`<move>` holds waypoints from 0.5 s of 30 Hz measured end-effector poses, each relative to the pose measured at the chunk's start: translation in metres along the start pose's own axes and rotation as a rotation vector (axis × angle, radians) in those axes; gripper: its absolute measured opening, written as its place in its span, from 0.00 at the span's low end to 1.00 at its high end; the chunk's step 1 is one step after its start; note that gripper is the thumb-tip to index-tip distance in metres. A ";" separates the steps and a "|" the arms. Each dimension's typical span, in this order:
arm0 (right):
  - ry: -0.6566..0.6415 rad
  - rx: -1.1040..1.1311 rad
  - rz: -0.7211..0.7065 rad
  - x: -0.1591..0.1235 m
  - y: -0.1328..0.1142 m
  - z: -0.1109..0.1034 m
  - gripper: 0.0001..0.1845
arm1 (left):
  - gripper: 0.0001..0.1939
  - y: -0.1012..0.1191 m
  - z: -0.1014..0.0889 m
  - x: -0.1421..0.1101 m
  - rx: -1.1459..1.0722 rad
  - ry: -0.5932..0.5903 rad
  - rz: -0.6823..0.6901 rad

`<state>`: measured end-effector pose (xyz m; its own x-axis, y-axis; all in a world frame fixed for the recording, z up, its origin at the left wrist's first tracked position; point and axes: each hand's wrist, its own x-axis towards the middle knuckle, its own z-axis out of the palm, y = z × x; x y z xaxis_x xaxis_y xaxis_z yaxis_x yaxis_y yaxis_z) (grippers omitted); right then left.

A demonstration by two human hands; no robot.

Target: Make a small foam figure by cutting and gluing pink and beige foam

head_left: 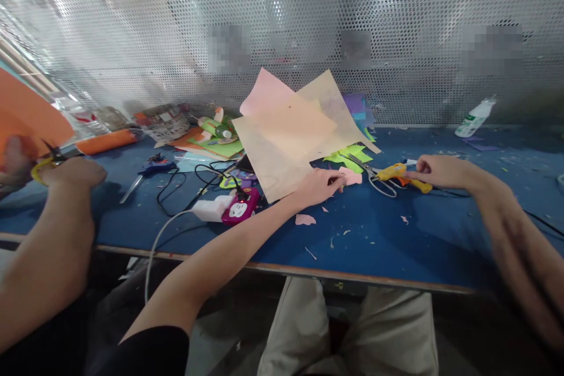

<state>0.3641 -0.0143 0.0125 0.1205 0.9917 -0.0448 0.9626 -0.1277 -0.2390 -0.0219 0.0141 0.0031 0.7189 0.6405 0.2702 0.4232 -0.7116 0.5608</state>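
Note:
My left hand (321, 185) is closed, fingers curled in a pinch, at a small piece of pink paper (351, 176) just above the table. At the right, my right hand (443, 170) has its thumb and fingers closed at a yellow glue gun (392, 173) with an orange trigger. The glue gun lies across a pair of metal scissors (382, 188). Large sheets of cream paper (268, 153) and pink paper (264, 94) overlap behind my left hand. Pink scraps (305, 220) lie in front of it, and green paper pieces (352, 155) are behind the scissors.
At the left, a co-worker's hand (74, 173) holds yellow-handled scissors (43, 168) by orange paper (26, 108). A purple power socket (241, 207) with white plug and cables, blue glue gun (152, 169), basket (165, 123) and white glue bottle (476, 117) are on the blue table (396, 252).

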 end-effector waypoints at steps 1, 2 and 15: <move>-0.065 -0.036 0.040 0.006 0.011 0.004 0.37 | 0.23 -0.001 0.000 0.000 -0.002 -0.003 -0.004; -0.109 -0.034 0.054 0.010 0.018 0.007 0.38 | 0.23 -0.002 0.000 0.000 -0.005 -0.014 -0.004; -0.272 0.175 -0.107 0.009 -0.004 0.011 0.31 | 0.26 -0.001 -0.003 -0.005 0.174 -0.119 0.095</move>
<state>0.3588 -0.0050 0.0020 -0.0709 0.9625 -0.2618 0.9071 -0.0470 -0.4183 -0.0275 0.0125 0.0036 0.8159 0.5368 0.2150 0.4316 -0.8127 0.3913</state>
